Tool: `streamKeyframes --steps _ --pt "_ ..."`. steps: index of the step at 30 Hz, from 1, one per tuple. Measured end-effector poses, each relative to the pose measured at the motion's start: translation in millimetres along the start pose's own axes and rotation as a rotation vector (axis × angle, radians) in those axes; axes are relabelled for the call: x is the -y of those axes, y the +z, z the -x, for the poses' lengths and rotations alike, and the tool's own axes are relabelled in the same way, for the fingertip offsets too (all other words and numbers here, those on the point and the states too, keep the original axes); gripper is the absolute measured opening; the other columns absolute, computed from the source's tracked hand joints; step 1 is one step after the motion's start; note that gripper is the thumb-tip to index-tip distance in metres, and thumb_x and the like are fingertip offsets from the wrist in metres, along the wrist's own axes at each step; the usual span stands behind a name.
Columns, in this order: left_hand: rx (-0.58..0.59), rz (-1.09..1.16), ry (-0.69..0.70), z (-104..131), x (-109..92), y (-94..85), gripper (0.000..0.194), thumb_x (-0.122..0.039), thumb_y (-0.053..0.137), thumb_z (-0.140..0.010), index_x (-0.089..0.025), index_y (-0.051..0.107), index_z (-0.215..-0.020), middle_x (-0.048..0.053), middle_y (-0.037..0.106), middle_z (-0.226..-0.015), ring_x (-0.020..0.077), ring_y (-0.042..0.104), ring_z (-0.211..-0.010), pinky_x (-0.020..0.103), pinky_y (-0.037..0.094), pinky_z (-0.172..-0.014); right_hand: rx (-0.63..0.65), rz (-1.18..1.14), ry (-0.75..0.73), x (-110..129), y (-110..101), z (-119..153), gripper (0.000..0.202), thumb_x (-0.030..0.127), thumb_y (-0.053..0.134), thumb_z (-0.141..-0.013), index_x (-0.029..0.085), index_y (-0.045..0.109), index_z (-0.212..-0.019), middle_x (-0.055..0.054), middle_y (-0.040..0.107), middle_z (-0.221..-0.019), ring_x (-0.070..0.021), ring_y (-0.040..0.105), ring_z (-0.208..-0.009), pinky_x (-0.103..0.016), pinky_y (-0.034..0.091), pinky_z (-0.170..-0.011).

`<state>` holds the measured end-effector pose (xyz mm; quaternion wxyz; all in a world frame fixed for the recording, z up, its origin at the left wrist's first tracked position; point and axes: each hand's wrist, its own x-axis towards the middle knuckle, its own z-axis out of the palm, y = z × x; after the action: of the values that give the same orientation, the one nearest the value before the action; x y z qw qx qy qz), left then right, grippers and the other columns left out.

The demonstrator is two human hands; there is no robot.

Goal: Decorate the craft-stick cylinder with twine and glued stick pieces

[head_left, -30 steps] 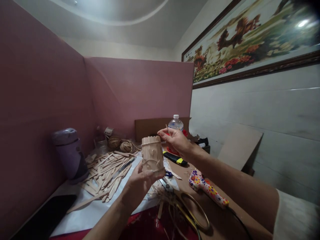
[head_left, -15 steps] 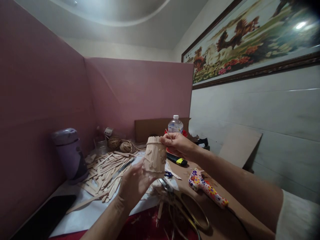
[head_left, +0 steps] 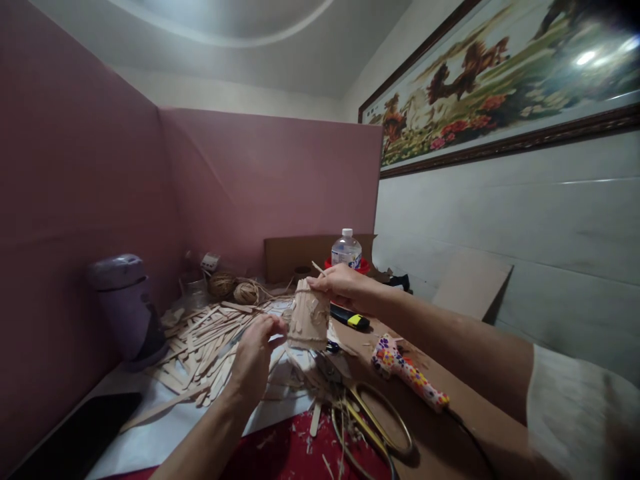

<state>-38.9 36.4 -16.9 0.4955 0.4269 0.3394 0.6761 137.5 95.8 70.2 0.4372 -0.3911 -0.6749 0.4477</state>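
- A pale wooden cup (head_left: 309, 320) of slats set side by side, a twisted cord band near its top, raised curling shapes on its side; it leans slightly, held by its upper edge in the right hand (head_left: 343, 285), above the littered counter (head_left: 420, 427).
- A thin, pale stick (head_left: 318, 268), slanted, its tip poking up above the same hand's fingers.

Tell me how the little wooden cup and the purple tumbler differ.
The wooden cup is pale and ridged, covered in sticks with raised trim; the purple tumbler is smooth-sided with a dark patch. The wooden cup is gripped near its top by the right hand, while the purple tumbler stands untouched at the left. The wooden cup looks smaller than the purple tumbler. Both have a rounded, upright shape.
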Motion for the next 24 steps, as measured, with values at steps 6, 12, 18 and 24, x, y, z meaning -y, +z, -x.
streamKeyframes --steps 6,12,18,24 --pt "-0.112 -0.110 0.038 -6.0 4.6 -3.8 0.035 -0.050 0.073 -0.068 -0.017 0.065 -0.066 0.001 0.063 -0.072 0.0159 0.056 -0.071 0.029 0.044 -0.070 -0.021 0.171 0.120 21.6 20.1 0.3 0.042 0.032 0.076 -0.072 0.019 0.048 -0.043 0.006 0.036 -0.040 -0.0057 0.025 -0.039 -0.024 0.016 -0.042" --pt "0.027 -0.160 0.003 -2.1 6.3 4.9 0.069 -0.034 0.090 -0.048 -0.017 0.059 -0.107 0.007 0.070 -0.092 0.0240 0.065 -0.082 0.033 0.050 -0.071 -0.039 0.218 0.114 22.8 37.3 -0.2 0.039 0.028 0.077 -0.070 0.018 0.051 -0.042 0.005 0.039 -0.041 -0.0057 0.028 -0.040 -0.025 0.017 -0.043" --pt "0.117 -0.186 0.033 3.5 6.7 4.8 0.061 -0.025 0.085 -0.055 -0.017 0.055 -0.107 0.006 0.068 -0.094 0.0233 0.064 -0.086 0.033 0.051 -0.075 -0.050 0.089 0.009 35.5 36.8 4.9 0.032 0.035 0.070 -0.078 0.016 0.057 -0.056 0.006 0.039 -0.042 -0.0055 0.028 -0.039 -0.024 0.018 -0.041" --pt "0.072 -0.262 0.168 2.4 6.2 7.3 0.073 -0.017 0.085 -0.052 -0.021 0.048 -0.115 0.007 0.066 -0.109 0.0255 0.064 -0.096 0.036 0.051 -0.084 -0.347 -0.152 -0.329 38.4 20.2 70.9 0.036 0.050 0.031 -0.098 0.023 0.055 -0.093 0.006 0.038 -0.055 -0.0101 0.037 -0.046 -0.024 0.033 -0.045"
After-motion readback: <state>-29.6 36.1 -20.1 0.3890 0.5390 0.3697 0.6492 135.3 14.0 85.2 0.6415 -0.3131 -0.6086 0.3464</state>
